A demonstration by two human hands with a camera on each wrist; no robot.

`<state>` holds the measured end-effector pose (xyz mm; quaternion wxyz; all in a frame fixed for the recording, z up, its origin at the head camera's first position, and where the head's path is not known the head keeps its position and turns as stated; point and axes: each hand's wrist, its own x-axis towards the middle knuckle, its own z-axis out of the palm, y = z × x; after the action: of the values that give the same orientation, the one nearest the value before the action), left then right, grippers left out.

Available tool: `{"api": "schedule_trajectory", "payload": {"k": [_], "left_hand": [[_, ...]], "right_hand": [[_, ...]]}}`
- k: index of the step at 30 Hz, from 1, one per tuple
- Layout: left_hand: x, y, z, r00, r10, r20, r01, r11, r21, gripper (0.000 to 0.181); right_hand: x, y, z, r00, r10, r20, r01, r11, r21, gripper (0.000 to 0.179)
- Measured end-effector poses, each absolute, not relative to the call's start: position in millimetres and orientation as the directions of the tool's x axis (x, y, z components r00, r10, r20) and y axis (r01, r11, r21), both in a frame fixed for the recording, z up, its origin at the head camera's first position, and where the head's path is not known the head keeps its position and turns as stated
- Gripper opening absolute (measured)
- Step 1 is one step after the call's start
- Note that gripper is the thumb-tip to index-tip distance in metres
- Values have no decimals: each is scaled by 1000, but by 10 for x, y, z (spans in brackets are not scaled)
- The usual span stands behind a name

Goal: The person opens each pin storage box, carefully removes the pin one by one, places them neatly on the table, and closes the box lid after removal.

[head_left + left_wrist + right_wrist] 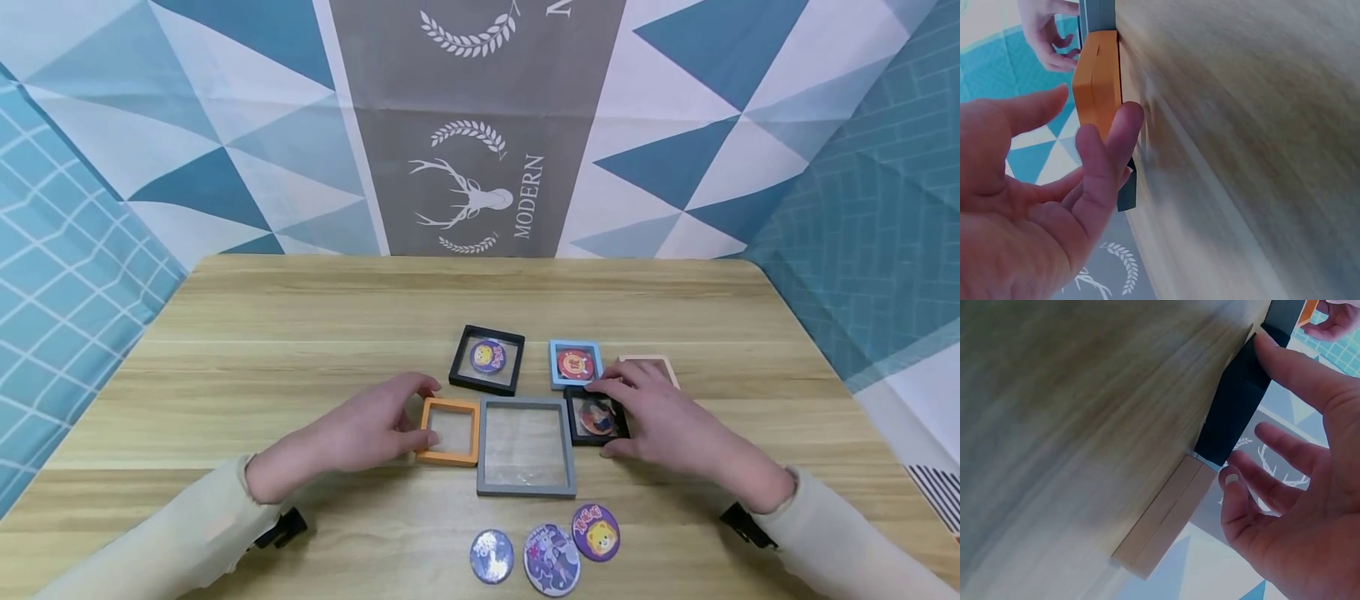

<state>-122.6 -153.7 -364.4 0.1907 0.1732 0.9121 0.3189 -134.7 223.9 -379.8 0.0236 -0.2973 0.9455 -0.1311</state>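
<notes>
Beside the left edge of a small orange display frame (454,459), my left hand (378,421) has loosely bent fingers, its thumb overlapping a corner; contact is unclear. My right hand (656,417) holds a small black display frame (573,433) with a round badge (597,417) in it, thumb at the near edge and fingers at the far edge. Between these frames lies a larger grey frame (527,490) with a clear film. In the right wrist view, the thumb (1279,353) meets the black frame's side (1235,397).
Behind lie a black frame (480,387) and a light blue frame (554,367), each holding a badge. A pale pink frame (667,367) is partly hidden by my right hand. Three loose badges, blue (492,557), purple-white (552,560) and purple (596,532), lie in front.
</notes>
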Motion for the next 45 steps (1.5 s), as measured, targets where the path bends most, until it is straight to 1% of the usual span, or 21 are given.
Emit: {"api": "schedule_trajectory", "payload": {"k": [5, 9, 12, 14, 16, 18, 21, 25, 28, 32, 34, 38, 42, 45], "left_hand": [[-1217, -1534, -3627, -850, 465, -247, 209, 729, 652, 64], [-1209, -1542, -3613, -824, 512, -243, 278, 739, 614, 63], [-1204, -1544, -3599, -802, 539, -256, 317, 749, 582, 63], [-1202, -1548, -3586, -800, 543, -255, 336, 757, 560, 64], [-1203, -1546, -3560, -809, 541, -228, 357, 762, 540, 62], [-1210, -1533, -3524, -823, 540, -175, 386, 759, 525, 59], [-1231, -1472, -3454, -835, 546, -64, 444, 737, 509, 55], [-1264, -1279, -3401, -820, 570, 41, 503, 686, 526, 58], [-1278, -1085, -3427, -796, 603, 51, 522, 643, 560, 71], [-1282, -865, -3499, -780, 625, 40, 518, 609, 601, 85], [-1281, -797, -3525, -784, 618, 50, 510, 597, 619, 86], [-1277, -736, -3554, -805, 587, 84, 483, 568, 666, 80], [-1271, -707, -3545, -810, 575, 114, 475, 531, 701, 81], [-1264, -697, -3524, -806, 578, 123, 486, 530, 695, 85]], "right_hand": [[-1357, 2228, -3804, -843, -537, 23, -525, 813, -249, 81], [-1361, 2234, -3799, -850, -528, 4, -514, 826, -229, 85], [-1361, 2255, -3772, -854, -520, -12, -502, 830, -243, 85], [-1360, 2277, -3736, -859, -511, -22, -484, 827, -286, 83], [-1359, 2301, -3691, -864, -502, -34, -459, 815, -355, 78], [-1358, 2312, -3650, -864, -503, -33, -440, 785, -436, 73], [-1345, 2286, -3612, -855, -519, -2, -427, 706, -565, 68], [-1304, 2172, -3598, -842, -534, 78, -437, 589, -680, 68], [-1270, 2061, -3591, -838, -534, 112, -442, 545, -713, 69], [-1234, 1931, -3587, -834, -536, 132, -452, 526, -721, 70], [-1221, 1885, -3589, -832, -533, 154, -463, 514, -722, 72], [-1197, 1830, -3599, -849, -490, 196, -454, 488, -746, 71], [-1197, 1815, -3612, -869, -432, 242, -428, 409, -806, 59], [-1215, 1814, -3615, -863, -419, 283, -442, 353, -825, 51]]}}
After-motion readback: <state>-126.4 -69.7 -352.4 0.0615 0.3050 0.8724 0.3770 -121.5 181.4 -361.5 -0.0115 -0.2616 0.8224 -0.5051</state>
